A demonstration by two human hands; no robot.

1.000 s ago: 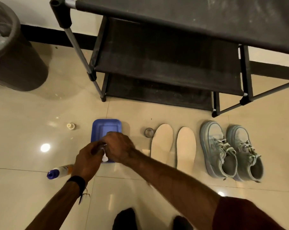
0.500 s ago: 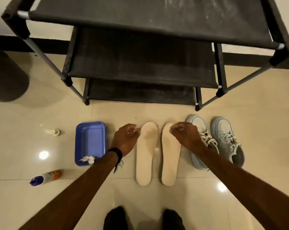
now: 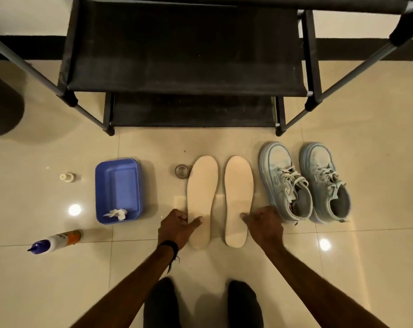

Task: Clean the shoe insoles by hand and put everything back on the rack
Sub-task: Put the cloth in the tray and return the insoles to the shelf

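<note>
Two cream insoles lie side by side on the tiled floor, the left insole (image 3: 202,192) and the right insole (image 3: 238,192). My left hand (image 3: 175,227) is at the left insole's heel end, thumb on top and fingers curled at its outer edge. At the heel end of the right insole, my right hand (image 3: 264,224) has its thumb tip on the edge and its fingers curled beside it. A pair of pale blue sneakers (image 3: 305,183) stands to the right. The black shoe rack (image 3: 186,67) stands behind, its shelves bare.
A blue tray (image 3: 117,163) with a crumpled white wipe (image 3: 116,213) sits left of the insoles. A spray bottle (image 3: 56,241) lies on the floor at the left, with a small cap (image 3: 66,177) further back. A small glass (image 3: 182,171) stands by the left insole's toe. My feet (image 3: 161,304) are below.
Both hands left the blue tray, where the wipe now lies, passed over the insoles' toe ends, and came back to their heel ends. The camera view shifted right.
</note>
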